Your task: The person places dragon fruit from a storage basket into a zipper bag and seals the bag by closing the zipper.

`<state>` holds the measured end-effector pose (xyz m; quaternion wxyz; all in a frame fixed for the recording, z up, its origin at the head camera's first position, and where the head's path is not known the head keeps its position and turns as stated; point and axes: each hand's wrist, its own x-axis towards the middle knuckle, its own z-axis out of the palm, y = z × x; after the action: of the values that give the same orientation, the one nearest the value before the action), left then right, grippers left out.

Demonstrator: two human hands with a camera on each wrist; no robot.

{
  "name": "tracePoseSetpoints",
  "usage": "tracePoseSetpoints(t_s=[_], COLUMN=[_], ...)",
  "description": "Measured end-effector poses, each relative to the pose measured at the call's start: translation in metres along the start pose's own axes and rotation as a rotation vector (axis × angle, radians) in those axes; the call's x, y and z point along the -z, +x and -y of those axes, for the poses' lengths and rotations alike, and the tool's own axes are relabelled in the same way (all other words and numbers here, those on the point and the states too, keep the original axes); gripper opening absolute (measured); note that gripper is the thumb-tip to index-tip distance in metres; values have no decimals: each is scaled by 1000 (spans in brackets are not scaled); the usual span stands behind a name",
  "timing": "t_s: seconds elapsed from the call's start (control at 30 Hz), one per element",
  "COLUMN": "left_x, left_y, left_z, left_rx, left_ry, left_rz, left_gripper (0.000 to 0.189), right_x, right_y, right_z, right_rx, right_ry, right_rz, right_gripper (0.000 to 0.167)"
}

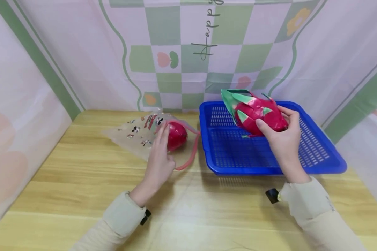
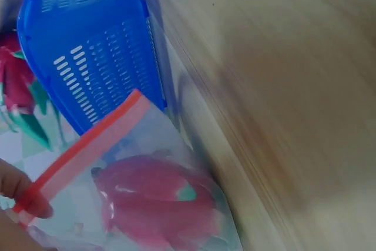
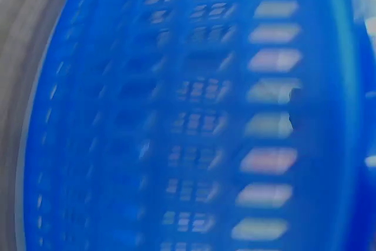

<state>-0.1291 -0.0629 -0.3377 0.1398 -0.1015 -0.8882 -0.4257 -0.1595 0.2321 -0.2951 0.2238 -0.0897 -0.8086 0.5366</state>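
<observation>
My right hand [image 1: 286, 143] grips a pink dragon fruit [image 1: 257, 115] with green scales, holding it above the blue basket [image 1: 243, 170]. At the left lies a clear zip bag [image 1: 138, 141] with cartoon prints and a red-edged mouth facing the basket. Inside it is another dragon fruit [image 1: 177, 136], also seen through the plastic in the left wrist view. My left hand [image 1: 160, 158] is at the bag's mouth; in the left wrist view its fingers [image 2: 32, 201] pinch the red edge. Only the blurred basket mesh [image 3: 135, 145] fills the right wrist view.
The basket stands on the wooden table [image 1: 81, 195], right beside the bag's mouth. A checked green and white curtain [image 1: 166, 24] hangs behind the table's back edge. More pale cloth closes off the left and right sides.
</observation>
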Motion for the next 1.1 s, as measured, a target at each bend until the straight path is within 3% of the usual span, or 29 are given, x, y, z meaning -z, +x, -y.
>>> tracePoseSetpoints(t_s=[0.2,0.37,0.63,0.97,1.1], left_x=[5,8,12,15,15], left_y=[-2,-2,0,-1,0], left_z=[0,1,4,5,7], left_rx=[3,2,-15,-57,-55], left_ry=[-63,-68,-15,-8,-21], left_rz=[-9,-25,-56,-84,-85], left_gripper=[72,79,86,88,90], right_x=[-2,-9,-13,-17,-18], right_y=[-20,-42,-65,-77,-80], right_z=[17,27,34,36,36], right_rx=[1,48,61,63,65], right_ry=[180,317,241,128,121], right_rz=[27,115,275,408,426], right_gripper=[56,50,50,57,60])
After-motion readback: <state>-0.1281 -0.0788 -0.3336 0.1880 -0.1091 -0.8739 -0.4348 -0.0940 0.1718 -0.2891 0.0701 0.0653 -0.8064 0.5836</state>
